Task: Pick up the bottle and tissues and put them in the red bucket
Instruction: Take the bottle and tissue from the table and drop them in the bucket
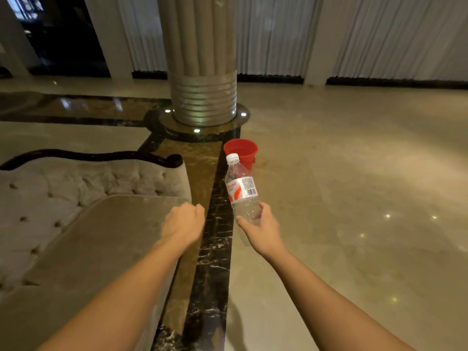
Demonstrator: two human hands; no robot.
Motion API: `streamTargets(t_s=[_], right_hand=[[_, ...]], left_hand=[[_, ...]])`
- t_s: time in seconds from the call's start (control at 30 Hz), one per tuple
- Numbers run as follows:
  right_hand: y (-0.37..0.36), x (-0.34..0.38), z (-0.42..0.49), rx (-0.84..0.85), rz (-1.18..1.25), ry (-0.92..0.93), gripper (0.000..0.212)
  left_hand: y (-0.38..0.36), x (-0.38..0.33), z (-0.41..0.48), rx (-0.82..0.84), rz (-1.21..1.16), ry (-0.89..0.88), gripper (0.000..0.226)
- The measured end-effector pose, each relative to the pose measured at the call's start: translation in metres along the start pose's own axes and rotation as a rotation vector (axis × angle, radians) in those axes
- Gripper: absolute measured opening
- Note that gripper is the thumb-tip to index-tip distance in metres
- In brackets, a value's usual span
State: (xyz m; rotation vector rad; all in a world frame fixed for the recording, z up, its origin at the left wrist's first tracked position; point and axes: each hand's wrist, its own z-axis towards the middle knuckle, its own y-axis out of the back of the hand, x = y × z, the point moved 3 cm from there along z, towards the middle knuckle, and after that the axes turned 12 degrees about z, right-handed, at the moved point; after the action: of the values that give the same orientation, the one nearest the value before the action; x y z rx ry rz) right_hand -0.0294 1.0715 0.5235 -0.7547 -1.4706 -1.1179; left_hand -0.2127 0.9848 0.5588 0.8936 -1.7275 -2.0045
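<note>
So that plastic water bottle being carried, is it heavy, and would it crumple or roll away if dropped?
Probably light: the bottle looks clear and seemingly empty, and the right hand holds it by the lower end alone. Its thin walls would likely dent under the fingers rather than break. Being round, it would probably roll on the polished floor.

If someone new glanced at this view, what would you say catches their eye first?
Probably the clear plastic bottle, held up by its lower end in the right hand at centre frame. Just beyond it the red bucket stands on the glossy floor at the foot of a large ribbed column. The left hand is closed in a fist over a tufted sofa.
</note>
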Motion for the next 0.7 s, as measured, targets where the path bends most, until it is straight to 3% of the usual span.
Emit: streamTargets(t_s=[0.23, 0.47, 0.7], right_hand=[[0.003, -0.019, 0.137, -0.064, 0.022, -0.074, 0.079], [0.013, -0.04, 0.316, -0.079, 0.047, -0.109, 0.081], [0.029, -0.036, 0.502, -0.051, 0.012, -0.118, 0.069]], left_hand=[[-0.039, -0.053, 0.138, 0.081, -0.038, -0.108, 0.05], [-0.074, -0.133, 0.304, 0.119, -0.058, -0.107, 0.052], [-0.099, -0.194, 0.464, 0.16, -0.057, -0.06, 0.05]])
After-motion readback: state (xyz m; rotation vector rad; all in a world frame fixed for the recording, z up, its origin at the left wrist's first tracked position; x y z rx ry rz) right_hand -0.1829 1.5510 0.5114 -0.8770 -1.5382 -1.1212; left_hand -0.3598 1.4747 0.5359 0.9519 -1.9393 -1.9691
